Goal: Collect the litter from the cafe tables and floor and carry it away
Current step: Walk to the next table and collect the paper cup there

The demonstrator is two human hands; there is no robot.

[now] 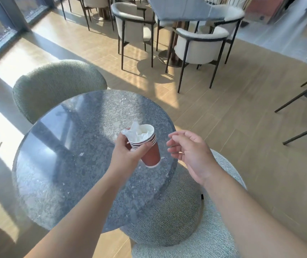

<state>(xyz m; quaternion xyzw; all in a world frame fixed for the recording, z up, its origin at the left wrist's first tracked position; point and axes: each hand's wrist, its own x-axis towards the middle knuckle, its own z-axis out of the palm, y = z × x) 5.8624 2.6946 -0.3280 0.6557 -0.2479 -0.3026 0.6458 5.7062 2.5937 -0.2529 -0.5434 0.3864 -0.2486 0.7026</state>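
Bright sidelight, perhaps slight edge blur

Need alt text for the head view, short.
A left hand holds a stack of red paper cups stuffed with crumpled white napkins over a round grey stone table; the right hand hovers open beside it.

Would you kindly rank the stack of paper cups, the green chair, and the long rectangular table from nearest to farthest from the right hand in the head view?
From the right hand:
1. Stack of paper cups, just to its left, held in the left hand over the round table.
2. Green chair, beyond the round table, far left.
3. Rectangular table, across the floor, at the top.
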